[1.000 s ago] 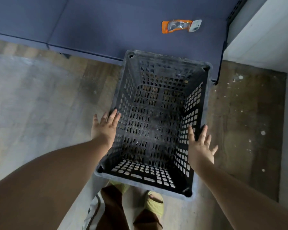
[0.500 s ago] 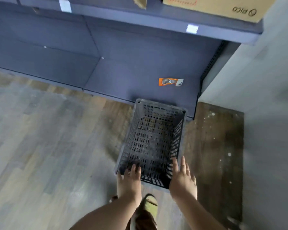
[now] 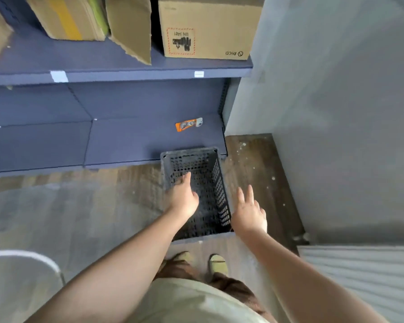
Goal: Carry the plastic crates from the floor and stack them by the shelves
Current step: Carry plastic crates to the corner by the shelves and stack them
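While my arms reach down, these lines tell how things lie.
Left hand: my left hand (image 3: 182, 199) hangs over the near left part of the crate, fingers straight and relaxed, holding nothing; whether it touches the rim I cannot tell.
Right hand: my right hand (image 3: 248, 212) hangs just outside the crate's right wall, fingers spread and loose, holding nothing.
Crate: the dark perforated plastic crate (image 3: 216, 180) stands upright on the floor, open side up, with its far end against the front edge of the bottom shelf, near the shelf's right end.
Feet: my two shoes (image 3: 217, 262) stand just behind the crate's near end.
Floor: wood-patterned floor (image 3: 79, 206), speckled with pale spots to the right of the crate.
Bottom shelf: blue shelf board (image 3: 126, 141), with a small orange packet (image 3: 189, 124) lying on it beyond the crate.
Upper shelf: cardboard boxes stand on it; the right-hand cardboard box (image 3: 205, 29) bears a red-bordered label and the printed word PICO upside down.
Wall: grey wall (image 3: 336, 113) to the right of the shelves.
Lower left: curved white-rimmed object (image 3: 21, 255), blurred, which I cannot identify.
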